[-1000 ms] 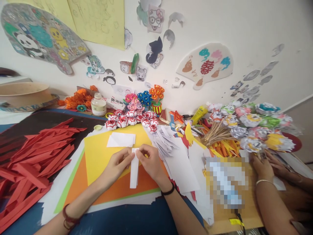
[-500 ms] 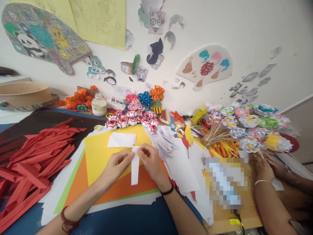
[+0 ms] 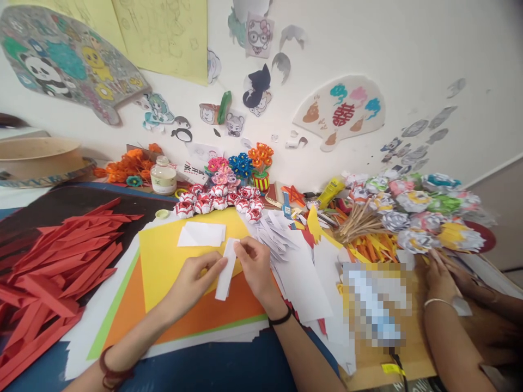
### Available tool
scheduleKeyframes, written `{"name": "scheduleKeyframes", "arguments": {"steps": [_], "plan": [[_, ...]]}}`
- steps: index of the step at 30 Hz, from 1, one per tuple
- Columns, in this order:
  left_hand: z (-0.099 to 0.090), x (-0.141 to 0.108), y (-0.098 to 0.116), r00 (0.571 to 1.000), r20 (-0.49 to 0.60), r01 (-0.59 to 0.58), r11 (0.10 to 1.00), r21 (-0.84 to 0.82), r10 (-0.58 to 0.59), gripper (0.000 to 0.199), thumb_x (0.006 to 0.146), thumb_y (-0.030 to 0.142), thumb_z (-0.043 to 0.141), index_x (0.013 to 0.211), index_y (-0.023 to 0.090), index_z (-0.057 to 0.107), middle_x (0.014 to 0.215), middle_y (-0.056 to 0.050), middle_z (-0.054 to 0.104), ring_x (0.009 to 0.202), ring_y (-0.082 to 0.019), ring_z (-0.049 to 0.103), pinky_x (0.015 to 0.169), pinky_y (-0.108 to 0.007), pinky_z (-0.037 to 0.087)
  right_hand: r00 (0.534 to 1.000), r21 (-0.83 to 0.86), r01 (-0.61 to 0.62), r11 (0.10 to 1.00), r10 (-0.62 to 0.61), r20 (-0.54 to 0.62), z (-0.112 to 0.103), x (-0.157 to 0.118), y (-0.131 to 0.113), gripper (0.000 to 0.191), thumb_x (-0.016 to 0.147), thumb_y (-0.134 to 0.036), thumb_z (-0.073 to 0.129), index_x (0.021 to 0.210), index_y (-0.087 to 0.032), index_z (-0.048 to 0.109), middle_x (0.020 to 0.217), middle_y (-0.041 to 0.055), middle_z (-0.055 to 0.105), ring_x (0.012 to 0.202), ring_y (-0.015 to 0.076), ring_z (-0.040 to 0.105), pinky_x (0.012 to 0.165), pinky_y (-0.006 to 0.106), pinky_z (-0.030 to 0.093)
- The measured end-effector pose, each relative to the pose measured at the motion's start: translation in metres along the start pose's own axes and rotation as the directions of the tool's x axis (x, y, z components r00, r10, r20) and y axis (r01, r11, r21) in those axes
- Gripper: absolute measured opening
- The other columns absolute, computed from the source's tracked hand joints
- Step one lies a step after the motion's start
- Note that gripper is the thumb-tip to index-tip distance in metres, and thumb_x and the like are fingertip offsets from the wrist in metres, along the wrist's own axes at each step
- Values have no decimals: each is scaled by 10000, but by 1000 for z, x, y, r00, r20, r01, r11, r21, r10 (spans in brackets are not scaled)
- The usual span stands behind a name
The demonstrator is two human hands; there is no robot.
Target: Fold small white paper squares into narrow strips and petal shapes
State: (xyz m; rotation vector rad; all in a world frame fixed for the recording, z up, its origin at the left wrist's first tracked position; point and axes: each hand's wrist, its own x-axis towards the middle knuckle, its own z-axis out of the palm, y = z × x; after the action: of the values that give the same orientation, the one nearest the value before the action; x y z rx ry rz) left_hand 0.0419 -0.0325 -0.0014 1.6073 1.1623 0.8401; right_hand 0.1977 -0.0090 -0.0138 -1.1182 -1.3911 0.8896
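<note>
Between my hands is a narrow folded strip of white paper (image 3: 225, 275), tilted with its top to the right. My left hand (image 3: 201, 275) pinches its left edge, thumb in front. At the upper right end, my right hand (image 3: 254, 264) grips it between thumb and fingers. Beneath them lie a yellow sheet (image 3: 163, 267) and an orange sheet (image 3: 196, 324), stacked on green and white paper. Another folded white paper (image 3: 201, 234) rests on the yellow sheet just beyond my hands. To the right is a pile of thin white paper strips (image 3: 274, 237).
Red folded paper strips (image 3: 69, 261) cover the left side. Red-and-white paper flowers (image 3: 218, 198), a glass jar (image 3: 163, 177) and a striped pot (image 3: 261, 182) line the back. A co-worker's hands (image 3: 443, 280) work at right near paper flowers on sticks (image 3: 412, 201). A blurred patch hides something beside them.
The white strip has turned from nearly upright to a slant, its lower end shifting left and up. My right hand has moved slightly up along it. The view has shifted a little.
</note>
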Motion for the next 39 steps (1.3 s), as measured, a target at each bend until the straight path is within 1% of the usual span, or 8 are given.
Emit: {"name": "scheduleKeyframes", "arguments": {"steps": [4,8,14,19,27,33,36,39], "plan": [[0,-1,2,998,61,8,1000,-9,-7,410,927,469,428,668,171,536,599,23,499,557,-118,409,540,-229,318,998,33,-23,999,25,-63,-2,2,1,280,853,-357,557,636,-182,537,595,-30,464,573,121,414,547,247,337],[-1,0,2,998,61,-7,1000,21,6,414,927,464,429,664,167,548,610,19,511,568,-119,421,549,-227,316,996,49,-39,998,43,-83,-4,5,2,299,852,-363,558,613,-185,530,570,-33,458,541,115,400,531,248,334],[2,1,0,994,113,-15,999,34,11,394,924,447,435,663,169,532,592,34,453,559,-114,385,527,-221,289,986,70,-71,995,81,-148,-7,7,2,305,831,-383,575,608,-178,538,561,-35,450,525,112,394,506,247,326],[5,0,-1,990,133,-45,997,70,36,363,937,420,420,697,178,544,620,30,511,576,-120,433,551,-224,318,973,105,-87,991,107,-203,-9,9,1,304,826,-375,577,602,-179,515,538,-48,403,512,105,358,488,244,295],[5,-2,-2,989,141,-55,993,105,40,379,956,446,366,724,190,520,624,29,500,562,-124,436,528,-224,321,966,133,-78,988,108,-236,-11,10,0,300,816,-385,586,607,-181,516,540,-47,413,513,106,359,491,247,296],[9,-5,-1,987,146,-84,989,121,66,360,961,413,358,694,194,459,626,31,484,555,-119,427,541,-222,331,963,233,-89,968,144,-230,-12,12,8,312,808,-379,608,587,-188,497,499,-63,384,482,99,359,480,241,300],[9,-6,-4,993,98,-68,994,91,59,363,962,414,345,685,196,434,613,34,455,547,-118,413,537,-224,324,982,299,-89,950,134,-131,-12,13,5,321,841,-408,583,618,-186,518,527,-46,445,506,104,414,515,240,348],[8,-6,-7,998,56,-38,998,42,35,384,957,441,347,664,198,399,593,41,420,531,-115,384,527,-227,309,986,314,-150,938,117,121,-12,12,-4,321,875,-472,532,789,-178,628,649,-2,573,598,127,513,599,254,421]]}}
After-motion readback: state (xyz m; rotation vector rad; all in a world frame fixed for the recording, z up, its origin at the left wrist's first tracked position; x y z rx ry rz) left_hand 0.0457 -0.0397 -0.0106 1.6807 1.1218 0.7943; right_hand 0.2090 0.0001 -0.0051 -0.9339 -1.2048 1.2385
